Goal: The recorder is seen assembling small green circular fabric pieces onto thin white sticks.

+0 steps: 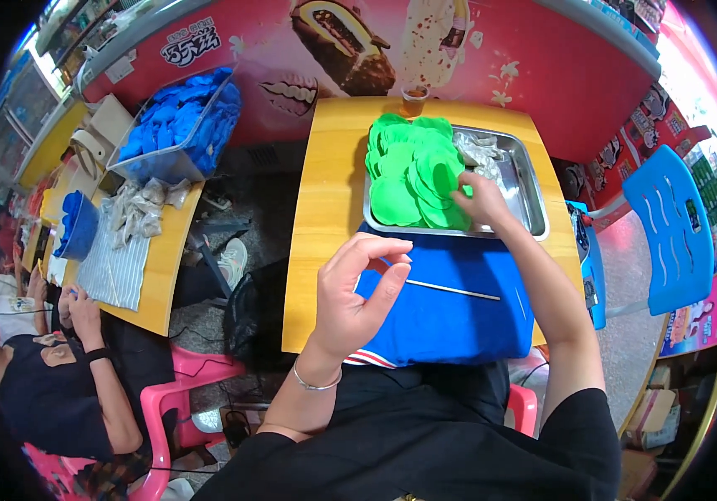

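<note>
Flat, bright green rounded pieces (408,171), thin like felt or foam, lie overlapping in a pile in a shallow metal tray (535,213). My right hand (483,202) is at the pile's right edge, its fingertips bent against a green piece; the exact grip is partly hidden. Raised over the near edge of the table, my left hand (362,284) has loosely curved fingers, thumb apart, with nothing visible between them. Below the tray a blue cloth (450,321) covers the near table and my lap. On it rests a thin white stick (454,290).
Small greyish-white bundles (479,150) fill the tray's back right. A small cup (414,98) stands behind it on the wooden table (312,217). To the right is a blue chair (671,230). At left, a co-worker sits by another table with a tub of blue pieces (179,125).
</note>
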A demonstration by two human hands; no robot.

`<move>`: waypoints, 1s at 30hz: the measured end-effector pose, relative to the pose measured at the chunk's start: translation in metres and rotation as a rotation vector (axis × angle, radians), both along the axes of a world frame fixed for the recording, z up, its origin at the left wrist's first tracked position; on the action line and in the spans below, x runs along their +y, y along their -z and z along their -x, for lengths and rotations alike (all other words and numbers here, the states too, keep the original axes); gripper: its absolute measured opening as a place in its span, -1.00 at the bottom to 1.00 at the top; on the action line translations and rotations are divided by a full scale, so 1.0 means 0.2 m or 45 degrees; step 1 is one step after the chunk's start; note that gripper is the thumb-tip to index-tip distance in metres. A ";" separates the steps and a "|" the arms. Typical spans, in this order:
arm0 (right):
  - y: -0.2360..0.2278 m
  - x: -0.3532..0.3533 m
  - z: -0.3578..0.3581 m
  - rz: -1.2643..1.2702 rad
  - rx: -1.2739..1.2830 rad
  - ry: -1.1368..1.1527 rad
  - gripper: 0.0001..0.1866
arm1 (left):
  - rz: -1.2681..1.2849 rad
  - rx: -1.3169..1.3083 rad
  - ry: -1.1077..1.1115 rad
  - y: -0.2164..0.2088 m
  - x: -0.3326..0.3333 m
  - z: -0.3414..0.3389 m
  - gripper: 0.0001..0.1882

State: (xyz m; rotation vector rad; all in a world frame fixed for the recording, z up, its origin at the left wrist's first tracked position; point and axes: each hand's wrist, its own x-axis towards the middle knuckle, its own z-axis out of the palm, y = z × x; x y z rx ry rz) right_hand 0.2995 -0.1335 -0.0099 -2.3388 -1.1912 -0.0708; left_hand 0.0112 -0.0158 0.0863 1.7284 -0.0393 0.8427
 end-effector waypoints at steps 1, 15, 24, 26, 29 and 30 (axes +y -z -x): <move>-0.04 0.00 0.05 -0.114 0.067 0.133 -0.75 | -0.002 -0.005 -0.021 0.01 -0.01 -0.01 -0.82; -0.35 -0.39 0.93 -1.102 1.216 -0.166 -0.79 | 0.641 0.295 0.529 0.19 -0.10 -0.05 -0.63; -0.24 -0.35 0.98 -0.942 1.235 -0.145 -0.74 | 0.867 0.278 0.448 0.26 -0.06 -0.02 -0.91; -0.24 -0.36 0.97 -0.765 1.188 -0.122 -0.63 | 0.869 0.258 0.420 0.25 -0.05 -0.02 -0.91; -0.24 -0.35 0.97 -0.840 0.693 -0.029 -0.41 | 0.775 0.312 0.381 0.25 -0.03 -0.01 -0.90; -0.24 -0.36 0.96 -0.836 0.696 -0.031 -0.41 | 0.308 0.332 0.304 0.24 -0.03 -0.01 -0.90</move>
